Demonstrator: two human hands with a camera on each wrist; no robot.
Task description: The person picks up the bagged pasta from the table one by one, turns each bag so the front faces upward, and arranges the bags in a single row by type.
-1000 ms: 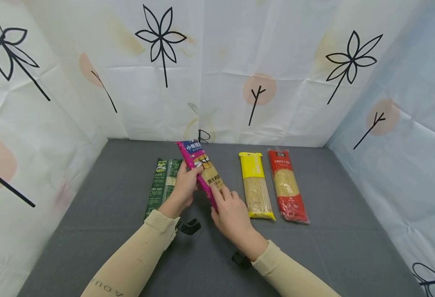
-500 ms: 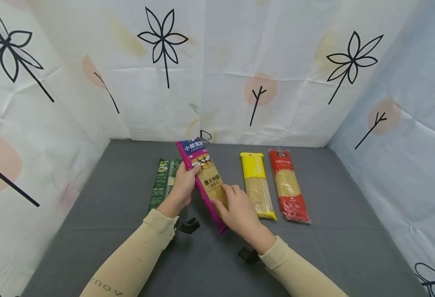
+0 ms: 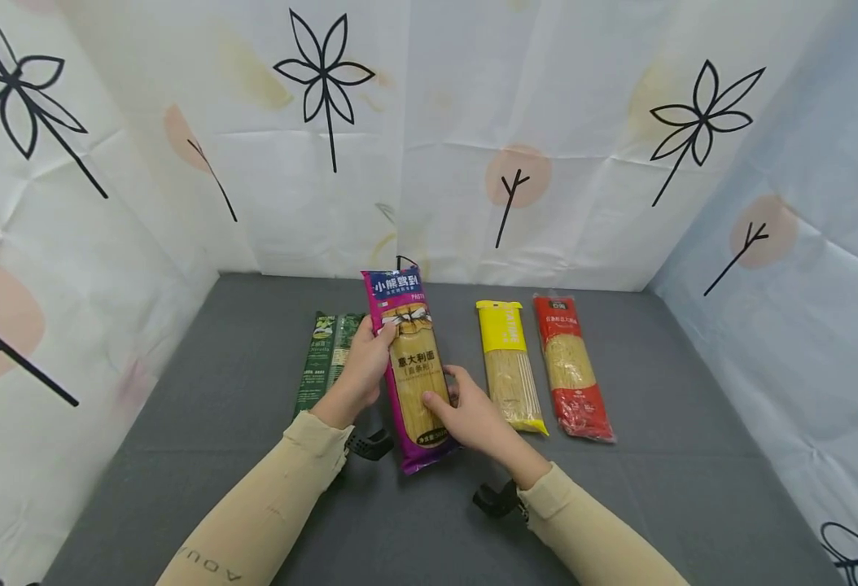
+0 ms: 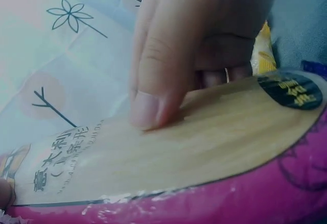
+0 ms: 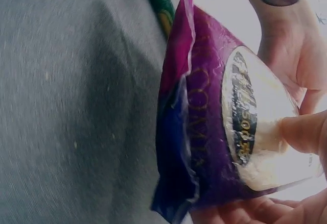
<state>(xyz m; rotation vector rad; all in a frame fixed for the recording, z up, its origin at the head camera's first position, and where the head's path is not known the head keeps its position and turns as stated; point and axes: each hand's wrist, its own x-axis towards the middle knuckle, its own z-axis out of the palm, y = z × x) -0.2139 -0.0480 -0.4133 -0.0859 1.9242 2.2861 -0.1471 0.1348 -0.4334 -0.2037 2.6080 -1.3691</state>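
Observation:
A purple packet of spaghetti [image 3: 416, 366] with a clear window is held above the table by both hands. My left hand [image 3: 361, 362] grips its left edge, thumb over the front. Lower on the opposite edge, my right hand [image 3: 476, 415] holds it; in the left wrist view the right thumb [image 4: 148, 106] presses on the window. The right wrist view shows the right hand's other fingers [image 5: 245, 211] curled beneath the packet, near its crimped end. A green pasta packet [image 3: 317, 362] lies behind the left hand, partly hidden by it.
To the right on the grey table [image 3: 663, 488] lie a yellow packet of spaghetti [image 3: 509, 366] and a red one [image 3: 574, 370], side by side. A white patterned cloth [image 3: 444, 98] encloses the back and sides.
The purple packet has turned its front toward the head camera and now stands more upright. My right hand has slid down and right along its edge, thumb on the front.

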